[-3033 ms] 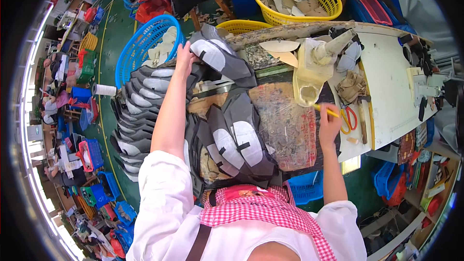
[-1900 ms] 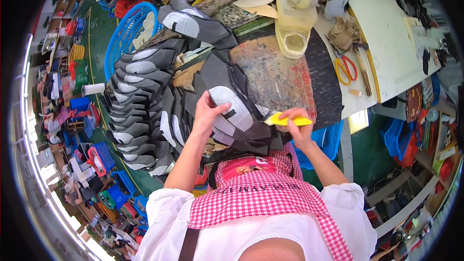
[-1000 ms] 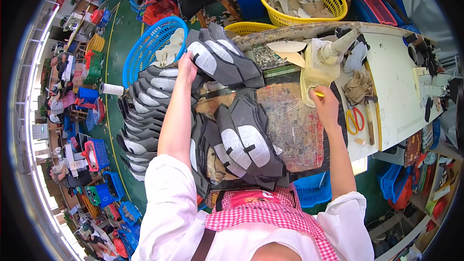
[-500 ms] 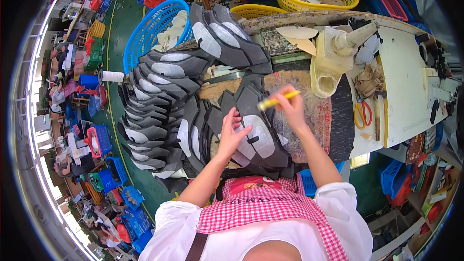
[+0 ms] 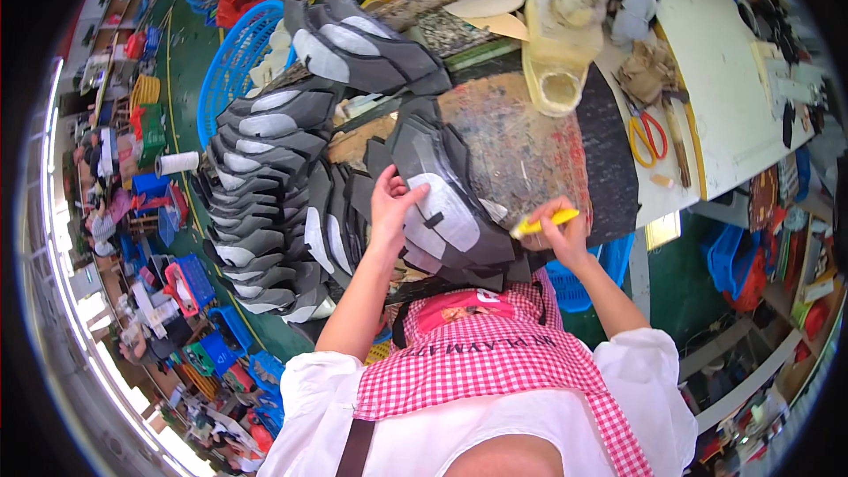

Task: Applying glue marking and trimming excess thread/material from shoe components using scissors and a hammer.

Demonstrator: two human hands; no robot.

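Observation:
My left hand [image 5: 391, 205] rests with thumb and fingers apart on the left edge of a stack of dark grey shoe-upper pieces [image 5: 455, 216] with light grey oval patches. The stack lies on the worn board in front of me. My right hand [image 5: 565, 234] is closed round a yellow-handled brush [image 5: 558, 218]. Its bristle end points left, down at the board just right of the stack. Beyond the board's far edge stands a glue-crusted, cream-coloured pot [image 5: 556, 53] with an open round mouth.
Overlapping rows of similar pieces [image 5: 265, 181] line the left side, with another pile [image 5: 362, 44] farther back. A blue basket [image 5: 231, 66] stands behind them. Scissors [image 5: 647, 137], a wooden-handled tool [image 5: 677, 146] and crumpled brown material [image 5: 647, 72] lie on the white tabletop at right.
My right hand has brought the brush nearer to me, from above the stack's far right side to the board beside it. The top piece's two-patch spread now shows mainly one patch.

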